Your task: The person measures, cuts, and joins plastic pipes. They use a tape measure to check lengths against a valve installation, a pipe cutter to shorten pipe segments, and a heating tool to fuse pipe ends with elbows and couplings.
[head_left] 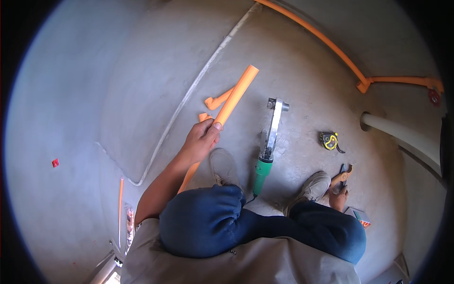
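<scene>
My left hand [203, 137] is closed around an orange plastic pipe [238, 94], which slants up and away from my grip. Behind it lies a shorter orange pipe piece with an elbow end [215, 101], and another orange fitting [204, 116] shows just above my knuckles. Below my wrist, an orange length [190, 176] runs toward my knee; whether it is the same pipe is hidden. On the right, beside my shoe, my right hand [338, 199] is closed on a pipe cutter [341, 177] with orange-yellow and dark parts, low to the floor.
Between my feet lies a green-handled pipe welding iron [266, 163]. A black-and-yellow tape measure [330, 140] and a small box [358, 216] are to the right. Orange pipe [326, 40] follows the far wall, near a pale thick pipe [402, 135]. A red scrap [55, 163] lies left.
</scene>
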A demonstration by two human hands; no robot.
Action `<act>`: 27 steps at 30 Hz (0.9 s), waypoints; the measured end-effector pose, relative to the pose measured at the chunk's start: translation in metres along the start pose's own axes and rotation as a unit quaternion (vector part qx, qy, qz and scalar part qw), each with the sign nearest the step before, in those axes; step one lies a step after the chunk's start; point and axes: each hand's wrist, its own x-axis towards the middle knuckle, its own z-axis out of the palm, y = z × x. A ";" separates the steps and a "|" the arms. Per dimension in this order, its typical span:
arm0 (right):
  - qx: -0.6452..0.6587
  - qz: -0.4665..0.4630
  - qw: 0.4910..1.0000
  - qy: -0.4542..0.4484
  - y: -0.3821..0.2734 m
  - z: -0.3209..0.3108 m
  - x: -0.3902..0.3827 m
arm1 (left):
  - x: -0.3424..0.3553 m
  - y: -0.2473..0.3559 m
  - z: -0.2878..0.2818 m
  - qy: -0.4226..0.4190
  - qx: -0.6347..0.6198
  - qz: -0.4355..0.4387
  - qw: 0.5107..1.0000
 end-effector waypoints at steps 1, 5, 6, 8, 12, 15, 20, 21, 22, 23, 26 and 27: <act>-0.008 -0.009 1.000 0.002 -0.005 -0.001 0.002 | 0.000 0.000 -0.001 0.003 -0.003 0.000 1.000; -0.109 0.084 0.990 -0.039 -0.081 -0.039 -0.019 | -0.008 -0.004 -0.011 0.018 -0.001 -0.018 1.000; -0.111 0.083 0.990 -0.034 -0.079 -0.038 -0.017 | -0.008 -0.003 -0.011 0.013 -0.001 -0.025 1.000; -0.126 0.121 0.985 -0.001 -0.070 -0.026 -0.013 | -0.007 0.001 -0.013 0.020 0.008 -0.027 0.999; -0.092 0.054 0.994 0.013 -0.055 -0.029 -0.011 | -0.015 -0.006 -0.023 0.042 0.046 -0.027 0.998; -0.090 0.029 0.996 -0.004 -0.024 -0.043 -0.002 | -0.024 -0.007 -0.028 0.053 0.035 -0.009 0.998; 0.166 -0.212 0.952 0.142 -0.051 -0.138 0.017 | -0.042 0.001 -0.043 0.083 0.037 -0.011 0.996; 0.179 -0.152 0.971 0.035 -0.114 -0.192 -0.004 | -0.044 0.003 -0.046 0.088 0.033 -0.009 0.996; 0.193 -0.086 0.975 -0.068 -0.171 -0.238 -0.025 | -0.043 0.006 -0.047 0.085 0.033 -0.003 0.996; 0.207 -0.162 0.958 -0.118 -0.201 -0.262 -0.030 | -0.043 0.009 -0.048 0.090 0.025 0.008 0.996; 0.190 -0.271 0.917 -0.224 -0.313 -0.282 -0.084 | -0.048 0.015 -0.055 0.103 0.025 0.015 0.994; 0.114 -0.335 0.896 -0.268 -0.350 -0.277 -0.105 | -0.052 0.017 -0.059 0.110 0.031 0.011 0.993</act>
